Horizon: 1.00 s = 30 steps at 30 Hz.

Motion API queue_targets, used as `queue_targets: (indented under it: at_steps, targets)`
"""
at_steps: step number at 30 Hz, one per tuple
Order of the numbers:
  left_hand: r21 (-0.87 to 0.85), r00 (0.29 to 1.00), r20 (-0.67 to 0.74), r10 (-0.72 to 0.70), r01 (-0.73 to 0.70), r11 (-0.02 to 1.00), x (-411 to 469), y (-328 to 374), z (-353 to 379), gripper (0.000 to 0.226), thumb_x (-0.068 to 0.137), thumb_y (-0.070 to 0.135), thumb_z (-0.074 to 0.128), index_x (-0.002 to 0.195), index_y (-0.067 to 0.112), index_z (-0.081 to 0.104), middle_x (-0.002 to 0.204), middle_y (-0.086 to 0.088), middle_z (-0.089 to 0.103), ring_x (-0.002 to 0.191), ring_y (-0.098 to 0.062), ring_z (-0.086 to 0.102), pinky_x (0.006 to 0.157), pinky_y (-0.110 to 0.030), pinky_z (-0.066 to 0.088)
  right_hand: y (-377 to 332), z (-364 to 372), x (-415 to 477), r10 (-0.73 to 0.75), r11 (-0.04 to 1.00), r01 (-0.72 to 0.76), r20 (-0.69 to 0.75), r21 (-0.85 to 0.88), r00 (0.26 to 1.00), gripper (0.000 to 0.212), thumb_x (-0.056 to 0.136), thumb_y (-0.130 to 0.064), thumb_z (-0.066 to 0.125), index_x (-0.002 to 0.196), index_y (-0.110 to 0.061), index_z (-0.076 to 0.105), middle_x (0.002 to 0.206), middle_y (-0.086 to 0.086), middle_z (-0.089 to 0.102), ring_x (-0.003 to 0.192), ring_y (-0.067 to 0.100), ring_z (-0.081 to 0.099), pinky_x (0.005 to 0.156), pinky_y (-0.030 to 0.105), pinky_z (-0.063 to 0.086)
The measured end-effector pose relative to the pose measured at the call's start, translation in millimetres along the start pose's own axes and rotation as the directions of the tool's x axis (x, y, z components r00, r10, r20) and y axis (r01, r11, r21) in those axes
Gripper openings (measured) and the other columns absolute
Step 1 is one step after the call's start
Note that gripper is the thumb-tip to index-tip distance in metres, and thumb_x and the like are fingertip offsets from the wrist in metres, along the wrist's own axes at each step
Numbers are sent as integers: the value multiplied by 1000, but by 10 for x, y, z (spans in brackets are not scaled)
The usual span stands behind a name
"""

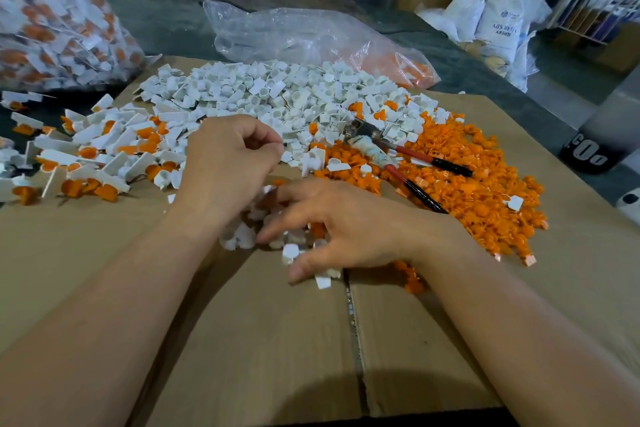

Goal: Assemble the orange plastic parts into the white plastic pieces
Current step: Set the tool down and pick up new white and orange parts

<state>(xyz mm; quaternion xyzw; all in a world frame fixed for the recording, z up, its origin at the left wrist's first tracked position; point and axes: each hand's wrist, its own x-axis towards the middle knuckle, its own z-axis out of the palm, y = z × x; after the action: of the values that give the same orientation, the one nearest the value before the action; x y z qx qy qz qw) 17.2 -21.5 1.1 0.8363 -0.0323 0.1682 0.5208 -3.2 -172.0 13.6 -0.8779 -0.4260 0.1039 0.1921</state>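
Observation:
A heap of small white plastic pieces (277, 94) covers the far middle of a flattened cardboard sheet (263, 340). To its right lies a heap of orange plastic parts (485, 191). Joined white-and-orange pieces (100, 152) are spread at the left. My left hand (225, 163) hovers with its fingers curled in; whether it holds anything is hidden. My right hand (332, 229) is spread, palm down, over a small cluster of white pieces (242, 236) near the sheet's centre, with fingertips touching them.
Pliers with red-and-black handles (398, 156) lie across the orange heap. A clear plastic bag (311, 35) with orange parts sits behind the heaps. A large bag of joined pieces (52, 17) stands at the far left. Cartons and white sacks (498, 7) fill the background.

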Motion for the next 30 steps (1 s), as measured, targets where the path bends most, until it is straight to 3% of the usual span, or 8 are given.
queue_targets:
  at_steps: [4,8,12,16,20,22,25,30]
  targets:
    - [40,999,41,-8,7,999,2,-1,15,24,81,10,67,66,29,62,64,10,62,57,-1,55,54,-11,40,110,-12,26,115,992,-120,-93,-48,989,41,83,-29,65,122,-16,59,131,3,48,117,9,38,93,19,30]
    - [111,995,98,14,-25,994,-17,6,20,12,80,8,67,79,20,69,72,12,62,66,0,55,59,-8,40,153,3,43,210,970,-226,-154,-92,965,52,82,-39,64,128,-17,51,123,1,52,110,15,47,90,37,41]
    - [140,985,168,37,-61,988,-32,29,6,23,77,4,69,81,26,65,79,12,63,74,-1,59,64,-13,43,181,-31,22,277,955,-294,-263,-29,924,58,77,-42,68,128,-21,51,116,-1,57,102,12,49,83,29,41]
    - [163,970,238,53,-94,982,-45,20,16,27,75,5,70,92,25,69,78,20,59,74,6,56,58,0,38,212,-72,-5,310,947,-317,-380,46,872,38,84,-33,63,119,-18,60,112,-2,63,99,9,55,82,21,41]
    - [271,954,293,70,-153,950,-50,12,57,33,74,15,72,105,23,70,87,10,57,82,-6,54,63,-12,35,256,-104,-31,386,921,-350,-527,172,757,23,92,-20,54,111,-18,66,102,-8,65,85,-1,55,73,1,37]
    - [346,936,346,67,-194,918,-45,8,87,34,76,18,69,109,26,68,98,6,50,92,-12,50,66,-23,33,284,-148,-61,417,904,-381,-597,194,686,21,92,-19,53,106,-20,68,93,-16,60,80,-4,51,71,2,37]
    - [388,916,392,78,-242,890,-51,0,112,29,82,18,61,109,26,68,104,-1,47,92,-15,45,75,-27,36,315,-196,-111,459,880,-414,-641,233,614,17,91,-21,56,101,-18,69,83,-17,56,76,-2,53,72,9,40]
    - [394,902,418,107,-287,873,-60,9,122,24,86,16,54,101,26,70,99,-3,50,92,-16,46,70,-28,33,331,-195,-134,479,864,-481,-533,148,697,14,87,-27,60,94,-19,70,78,-16,56,76,0,53,69,10,39]
